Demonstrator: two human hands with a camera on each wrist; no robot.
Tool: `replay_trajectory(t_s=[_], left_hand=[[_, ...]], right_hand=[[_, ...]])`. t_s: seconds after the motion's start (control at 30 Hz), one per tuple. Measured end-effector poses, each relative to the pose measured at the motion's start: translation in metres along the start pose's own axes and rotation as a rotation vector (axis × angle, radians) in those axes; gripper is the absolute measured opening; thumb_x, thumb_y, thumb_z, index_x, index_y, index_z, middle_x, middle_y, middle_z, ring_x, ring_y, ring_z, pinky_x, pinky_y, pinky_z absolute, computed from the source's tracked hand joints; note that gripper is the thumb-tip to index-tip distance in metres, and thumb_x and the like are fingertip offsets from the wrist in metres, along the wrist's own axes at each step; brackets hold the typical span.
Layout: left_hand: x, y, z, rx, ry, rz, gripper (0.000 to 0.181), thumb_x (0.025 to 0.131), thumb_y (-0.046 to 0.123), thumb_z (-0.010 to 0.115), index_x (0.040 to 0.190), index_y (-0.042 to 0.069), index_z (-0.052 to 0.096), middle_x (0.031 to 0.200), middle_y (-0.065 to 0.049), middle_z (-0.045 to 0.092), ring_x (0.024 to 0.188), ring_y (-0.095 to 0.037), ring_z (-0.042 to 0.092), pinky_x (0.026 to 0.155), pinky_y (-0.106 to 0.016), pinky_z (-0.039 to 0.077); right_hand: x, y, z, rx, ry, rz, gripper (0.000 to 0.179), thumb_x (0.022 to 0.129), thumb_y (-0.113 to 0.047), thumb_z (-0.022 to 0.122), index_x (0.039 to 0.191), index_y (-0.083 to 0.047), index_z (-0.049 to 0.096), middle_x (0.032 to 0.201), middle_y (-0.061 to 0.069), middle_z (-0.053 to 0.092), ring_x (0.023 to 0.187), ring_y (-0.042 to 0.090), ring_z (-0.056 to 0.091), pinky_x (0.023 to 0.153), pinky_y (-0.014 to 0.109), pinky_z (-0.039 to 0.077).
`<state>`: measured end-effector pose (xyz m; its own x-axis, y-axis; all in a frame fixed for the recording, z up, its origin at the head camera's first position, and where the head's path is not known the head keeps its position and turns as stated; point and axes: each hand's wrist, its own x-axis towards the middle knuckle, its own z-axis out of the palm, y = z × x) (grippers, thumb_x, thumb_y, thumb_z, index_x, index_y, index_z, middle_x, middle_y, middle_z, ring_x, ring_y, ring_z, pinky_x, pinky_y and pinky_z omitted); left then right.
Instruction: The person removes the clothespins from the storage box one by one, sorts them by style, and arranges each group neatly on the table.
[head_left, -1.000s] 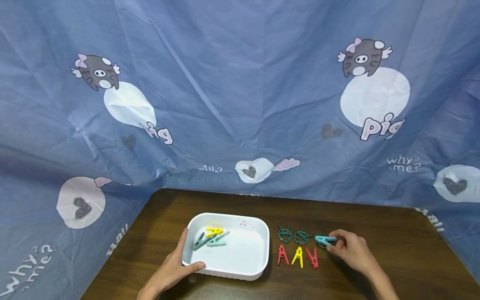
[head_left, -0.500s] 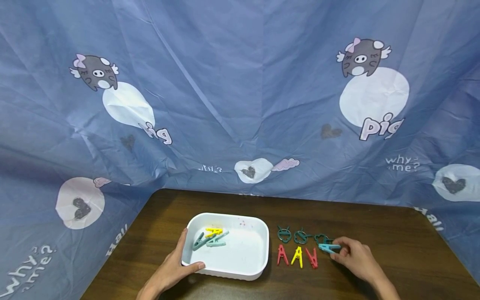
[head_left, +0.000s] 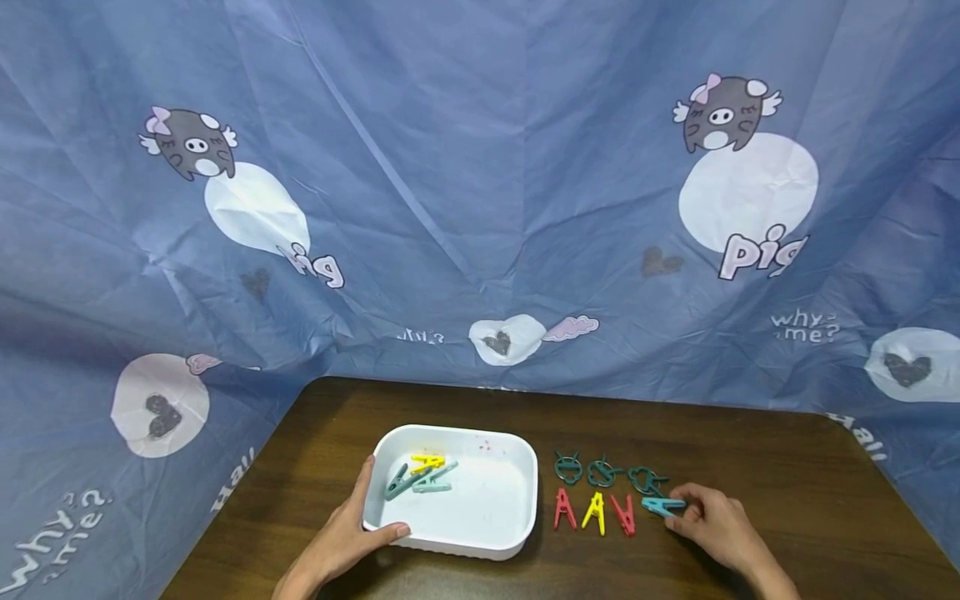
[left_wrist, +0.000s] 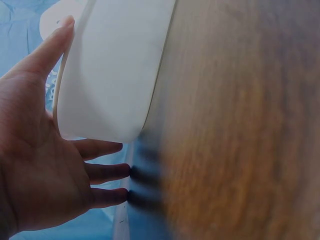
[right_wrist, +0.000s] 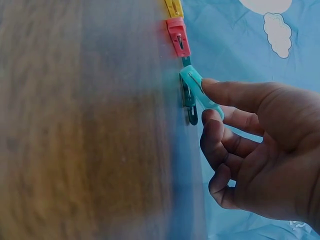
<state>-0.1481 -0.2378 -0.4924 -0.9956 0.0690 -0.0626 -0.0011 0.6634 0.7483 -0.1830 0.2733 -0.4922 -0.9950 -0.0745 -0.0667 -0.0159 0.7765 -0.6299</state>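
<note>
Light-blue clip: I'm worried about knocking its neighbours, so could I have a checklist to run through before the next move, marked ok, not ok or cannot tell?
1. Right hand has a grip on the light-blue clip, between thumb and fingers: ok.
2. Gap between that clip and the nearest red clip: ok, they are apart.
3. Clear of the nearest dark green ring clip: cannot tell; they overlap in the right wrist view.
4. Left hand touching the white tray: ok.
5. Bare floor in the tray's right half: ok.
</note>
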Motion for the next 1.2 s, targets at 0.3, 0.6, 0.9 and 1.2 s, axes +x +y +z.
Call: replay_trajectory(t_s=[0.3, 0.6, 0.9, 1.2], left_hand=[[-0.0015, 0.0008, -0.0005, 0.003, 0.005, 0.025, 0.118, 0.081, 0.039, 0.082, 0.162, 0.007, 0.003, 0.165, -0.026, 0.019, 0.145, -0.046, 0.037, 0.112, -0.06, 0.036], [-0.0002, 0.0009, -0.0007, -0.007, -0.006, -0.004, 0.118, 0.081, 0.04, 0.082, 0.162, 0.01, 0.001, 0.166, -0.025, 0.016, 0.146, -0.046, 0.035, 0.113, -0.06, 0.036], [-0.0005, 0.0004, 0.0009, -0.005, 0.006, 0.01, 0.118, 0.08, 0.04, 0.082, 0.162, 0.009, 0.003, 0.165, -0.026, 0.019, 0.145, -0.046, 0.037, 0.112, -0.059, 0.036], [-0.0006, 0.0014, 0.0003, -0.008, 0.004, 0.006, 0.118, 0.08, 0.041, 0.082, 0.162, 0.009, 0.003, 0.166, -0.025, 0.018, 0.145, -0.047, 0.036, 0.112, -0.06, 0.036]], right_hand=[[-0.0004, 0.0011, 0.0016, 0.005, 0.0, 0.004, 0.029, 0.083, -0.017, 0.08, 0.109, -0.006, 0.07, 0.071, -0.003, 0.06, 0.059, 0.005, 0.047, 0.056, 0.023, 0.036], [-0.0031, 0.0009, 0.0024, -0.005, 0.01, 0.006, 0.03, 0.082, -0.017, 0.08, 0.108, -0.006, 0.07, 0.07, -0.003, 0.06, 0.058, 0.005, 0.046, 0.055, 0.022, 0.035], [-0.0042, 0.0024, 0.0048, 0.006, 0.006, 0.018, 0.034, 0.079, -0.019, 0.083, 0.107, -0.005, 0.07, 0.07, -0.003, 0.062, 0.058, 0.006, 0.048, 0.055, 0.023, 0.037], [-0.004, 0.0034, 0.0045, 0.007, 0.007, 0.023, 0.033, 0.079, -0.017, 0.082, 0.106, -0.004, 0.07, 0.069, -0.003, 0.062, 0.057, 0.007, 0.049, 0.053, 0.023, 0.036]])
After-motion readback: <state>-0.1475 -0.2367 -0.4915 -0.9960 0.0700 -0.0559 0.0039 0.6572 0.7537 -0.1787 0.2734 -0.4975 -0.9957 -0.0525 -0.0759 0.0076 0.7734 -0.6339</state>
